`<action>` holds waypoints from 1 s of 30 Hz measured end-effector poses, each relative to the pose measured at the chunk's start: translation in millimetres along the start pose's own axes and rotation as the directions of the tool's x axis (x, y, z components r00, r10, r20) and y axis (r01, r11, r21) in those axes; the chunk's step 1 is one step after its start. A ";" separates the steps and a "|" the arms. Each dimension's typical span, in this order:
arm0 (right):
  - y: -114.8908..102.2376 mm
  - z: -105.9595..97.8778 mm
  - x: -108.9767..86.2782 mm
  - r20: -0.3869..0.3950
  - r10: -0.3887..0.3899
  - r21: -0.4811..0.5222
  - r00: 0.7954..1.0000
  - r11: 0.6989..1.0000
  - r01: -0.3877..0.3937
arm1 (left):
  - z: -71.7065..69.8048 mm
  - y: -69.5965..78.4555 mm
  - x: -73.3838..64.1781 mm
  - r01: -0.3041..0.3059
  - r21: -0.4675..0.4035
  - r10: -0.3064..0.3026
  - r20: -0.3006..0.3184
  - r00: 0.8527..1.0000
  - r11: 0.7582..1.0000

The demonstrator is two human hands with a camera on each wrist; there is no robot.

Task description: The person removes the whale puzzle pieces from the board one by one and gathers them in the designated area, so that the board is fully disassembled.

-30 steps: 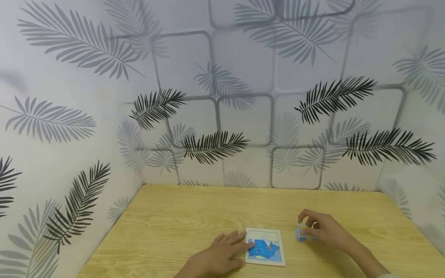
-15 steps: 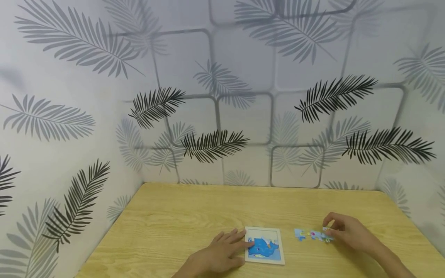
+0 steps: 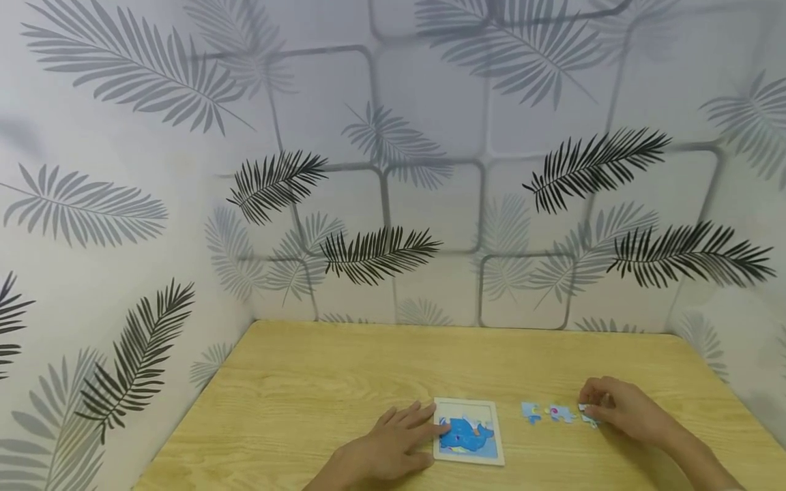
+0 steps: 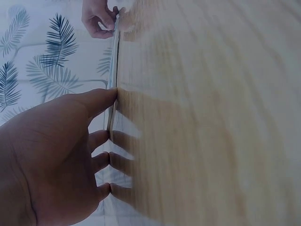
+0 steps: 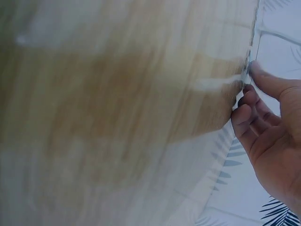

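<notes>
Left hand lies spread on the whale puzzle's left side, presumably steadying it well short of the worktop's back edge, while I record the right hand pinching the rightmost loose piece, apparently for spacing.

The framed puzzle lay on the worktop, left of the row of loose pieces, with the wall behind them all.

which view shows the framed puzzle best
The head view: seen from above, the framed puzzle shows most of its blue-and-white face. The left wrist view seems to catch only its thin edge; in the right wrist view I can't make it out.
</notes>
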State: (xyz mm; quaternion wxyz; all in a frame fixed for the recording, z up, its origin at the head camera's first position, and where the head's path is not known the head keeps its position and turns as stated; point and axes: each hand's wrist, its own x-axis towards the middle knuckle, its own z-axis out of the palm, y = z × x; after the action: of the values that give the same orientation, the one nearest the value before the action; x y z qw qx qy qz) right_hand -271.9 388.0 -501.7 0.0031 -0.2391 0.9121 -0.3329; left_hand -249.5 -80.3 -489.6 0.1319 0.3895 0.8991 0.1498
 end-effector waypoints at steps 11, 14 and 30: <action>-4.6 1.1 1.0 -0.030 -0.018 -0.085 0.999 0.996 0.015 | -2.7 4.0 -0.1 -0.009 0.016 0.009 -0.009 1.000 1.000; -10.8 6.6 3.2 -0.117 -0.043 -0.136 0.992 0.990 0.026 | -2.4 4.4 0.5 -0.025 0.039 0.024 0.005 1.000 0.999; -81.4 54.2 50.3 -0.022 -0.172 0.077 0.985 0.982 0.173 | 0.8 6.3 2.5 -0.025 0.064 0.024 0.011 1.000 0.998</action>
State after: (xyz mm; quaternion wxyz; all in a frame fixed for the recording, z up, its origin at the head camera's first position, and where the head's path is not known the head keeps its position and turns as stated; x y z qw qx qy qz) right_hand -272.2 279.1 -486.7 -0.0235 -0.3143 0.8742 -0.3694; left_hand -246.7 -74.2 -488.2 0.1224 0.4054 0.8978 0.1207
